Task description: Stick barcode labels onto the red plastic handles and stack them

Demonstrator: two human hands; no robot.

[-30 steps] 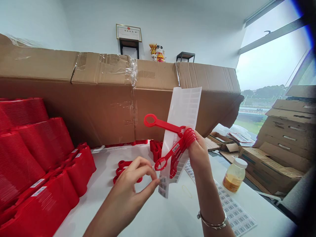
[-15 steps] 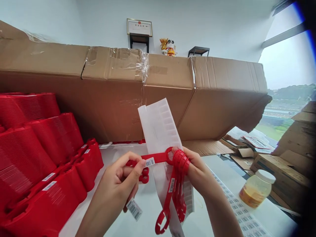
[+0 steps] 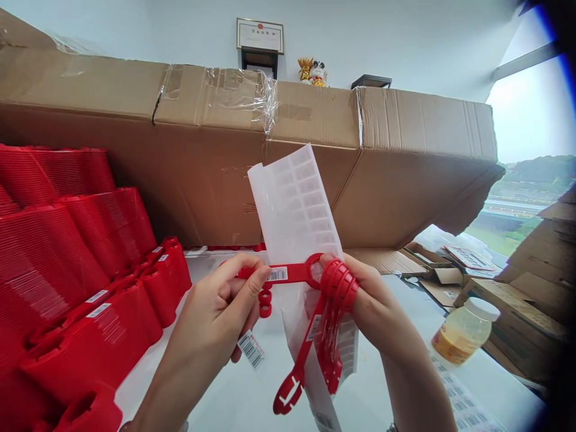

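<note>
My left hand (image 3: 225, 306) pinches a red plastic strap (image 3: 294, 273) between thumb and fingers. A white barcode label (image 3: 278, 274) lies flat along that strap, beside my thumb tip. A second barcode label (image 3: 251, 349) sticks out below my left fingers. My right hand (image 3: 364, 294) is closed around several red straps with ring-shaped ends (image 3: 339, 285), the labelled strap's ring among them. One strap (image 3: 297, 372) hangs down, with its slotted end lowest. A white label sheet (image 3: 299, 204) stands up behind the straps, its lower part passing behind my right hand; whether I grip it is hidden.
Stacks of red plastic parts (image 3: 90, 252) line the left side. Small red rings (image 3: 265, 303) are on the white table (image 3: 216, 390). To the right are a jar (image 3: 465, 330), a barcode sheet (image 3: 468, 399) and cardboard boxes (image 3: 504, 315). A large carton (image 3: 306, 120) spans the back.
The label on the strap was tilted under my left thumb and now lies straight along it. The strap has become more level. The whole view has shifted slightly.
</note>
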